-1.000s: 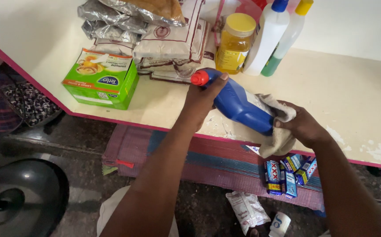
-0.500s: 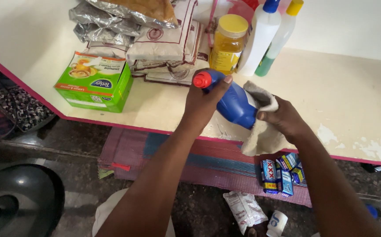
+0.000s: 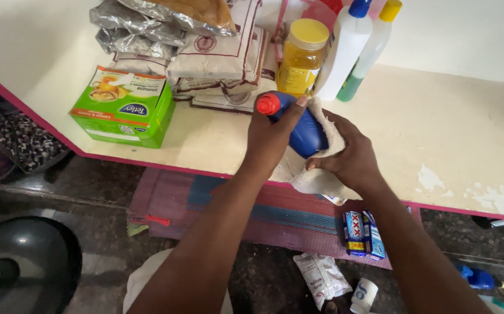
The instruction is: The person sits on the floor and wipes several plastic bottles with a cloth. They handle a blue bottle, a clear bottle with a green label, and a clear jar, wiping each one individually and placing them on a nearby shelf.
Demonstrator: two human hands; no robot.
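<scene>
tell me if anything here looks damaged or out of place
The shelf has chipped, flaking paint near its front edge at right, bare patches showing. Below it, small blue boxes and a white packet lie loose on the floor. Nothing looks spilled around the blue bottle in the hands.

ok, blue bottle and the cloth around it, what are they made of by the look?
Blue bottle: looks like glossy moulded plastic, with a soft sheen on its curved body and a red plastic-looking cap. Cloth: seems a soft woven or terry fabric, matte off-white, creasing and draping limply under the right hand.
</scene>
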